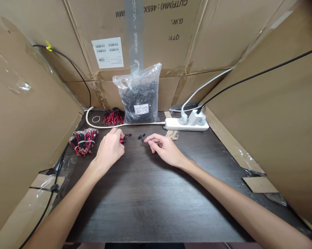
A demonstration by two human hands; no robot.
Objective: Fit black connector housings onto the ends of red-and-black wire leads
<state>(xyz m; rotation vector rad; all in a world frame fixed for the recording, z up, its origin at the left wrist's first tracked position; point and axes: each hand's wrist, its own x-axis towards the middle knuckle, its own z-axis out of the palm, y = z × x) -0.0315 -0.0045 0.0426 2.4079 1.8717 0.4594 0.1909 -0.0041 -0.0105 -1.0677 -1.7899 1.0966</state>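
Note:
My left hand (110, 148) rests on the dark table (150, 204) with its fingers curled round a short red-and-black wire piece (125, 138). My right hand (164, 147) lies beside it, fingers partly bent and reaching toward small black connector parts (141, 137) on the table, touching nothing that I can make out. A banded bundle of red-and-black wires (83, 141) lies left of my left hand. A second wire bundle (113, 117) sits farther back. A clear plastic bag of black parts (139, 95) stands upright against the cardboard.
Cardboard walls (275, 103) enclose the table on three sides. A white power strip (187, 123) with two plugs lies at the back right, its white cord running left. A black cable (52, 183) hangs down the left edge. A rubber band (96, 119) lies near the back.

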